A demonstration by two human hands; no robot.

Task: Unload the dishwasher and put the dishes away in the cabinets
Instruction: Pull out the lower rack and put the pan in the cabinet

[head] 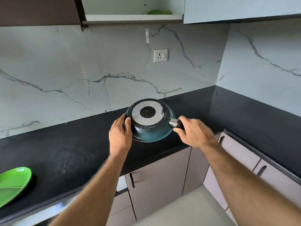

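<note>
A dark teal pan (pixel 150 129) is held upside down and tilted over the black countertop (pixel 73 144), its steel base disc facing me. My right hand (pixel 193 132) grips the pan's black handle by the metal collar. My left hand (pixel 120 134) holds the pan's left rim, thumb on the outer wall. Above, an upper cabinet (pixel 133 17) stands open, with a green dish (pixel 159 12) on its shelf. Whether the pan's lower rim touches the counter I cannot tell.
A green divided plate (pixel 13 183) lies at the counter's near left edge. Marble backsplash with a wall socket (pixel 161 55) stands behind the pan. The counter turns along the right wall. Lower cabinet doors (pixel 156 181) and floor lie below.
</note>
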